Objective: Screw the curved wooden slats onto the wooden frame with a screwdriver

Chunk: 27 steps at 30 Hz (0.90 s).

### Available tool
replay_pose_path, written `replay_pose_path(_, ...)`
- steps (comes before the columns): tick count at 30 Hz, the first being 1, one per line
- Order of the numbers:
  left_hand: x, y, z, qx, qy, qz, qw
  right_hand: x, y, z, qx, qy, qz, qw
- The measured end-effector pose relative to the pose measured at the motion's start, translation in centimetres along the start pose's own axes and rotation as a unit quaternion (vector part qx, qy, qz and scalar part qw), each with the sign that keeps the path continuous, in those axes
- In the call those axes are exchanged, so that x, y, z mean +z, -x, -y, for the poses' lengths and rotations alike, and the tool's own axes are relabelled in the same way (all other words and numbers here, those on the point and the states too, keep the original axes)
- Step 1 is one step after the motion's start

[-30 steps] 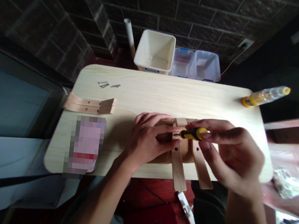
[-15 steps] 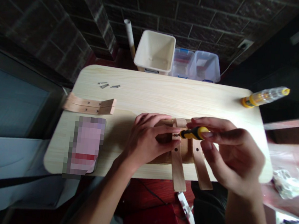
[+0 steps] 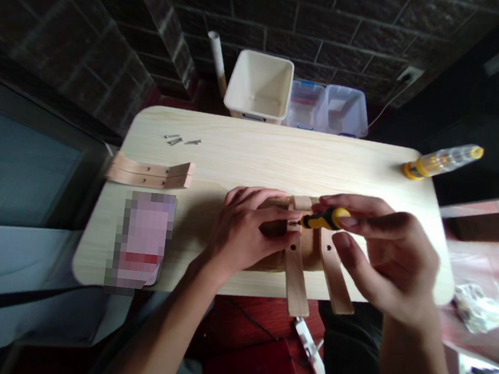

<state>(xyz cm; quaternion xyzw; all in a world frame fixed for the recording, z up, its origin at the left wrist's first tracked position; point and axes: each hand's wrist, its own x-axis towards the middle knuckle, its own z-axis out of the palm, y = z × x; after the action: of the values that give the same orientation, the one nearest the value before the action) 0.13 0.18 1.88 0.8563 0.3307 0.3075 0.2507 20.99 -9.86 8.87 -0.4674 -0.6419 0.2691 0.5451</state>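
Observation:
My right hand [image 3: 390,249] has its fingers at the handle of a short yellow-and-black screwdriver [image 3: 326,219], the thumb slightly off it. The screwdriver's tip points left at a hole in a curved wooden leg [image 3: 297,281]. With thumb and forefinger on either side of that spot, my left hand [image 3: 249,228] holds the leg against a rounded wooden body [image 3: 268,263]. Whether a screw sits at the tip is too small to tell. A second curved leg [image 3: 337,282] lies alongside to the right, with a dark hole showing. My hands partly hide the body.
Two more curved wooden legs [image 3: 148,173] lie at the table's [image 3: 301,157] left, with several screws [image 3: 176,140] behind them and a blurred phone [image 3: 146,235] in front. A clear-and-yellow bottle-shaped case [image 3: 441,162] stands at right. Bins [image 3: 260,84] stand beyond the far edge.
The right thumb has moved slightly away from the screwdriver handle, and the handle has shifted a little. The left hand and the wooden parts keep their places.

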Motion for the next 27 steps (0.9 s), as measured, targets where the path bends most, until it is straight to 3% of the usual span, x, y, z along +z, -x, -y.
replay_pose_path(10, -0.3, -0.3, 0.0, -0.022, -0.014, 0.027, 0.999, -0.1, -1.7, 1.2, 0.013, 0.031, 0.077, 0.996)
replay_pose_path(22, -0.3, -0.5, -0.2, -0.021, -0.024, 0.028, 0.999, -0.7, -3.0, 2.5, 0.007, 0.084, 0.12, 0.989)
replay_pose_path(27, -0.4, -0.5, -0.4, -0.027, -0.02, 0.031, 0.999, -1.4, -3.8, 3.4, 0.033, 0.159, 0.164, 0.973)
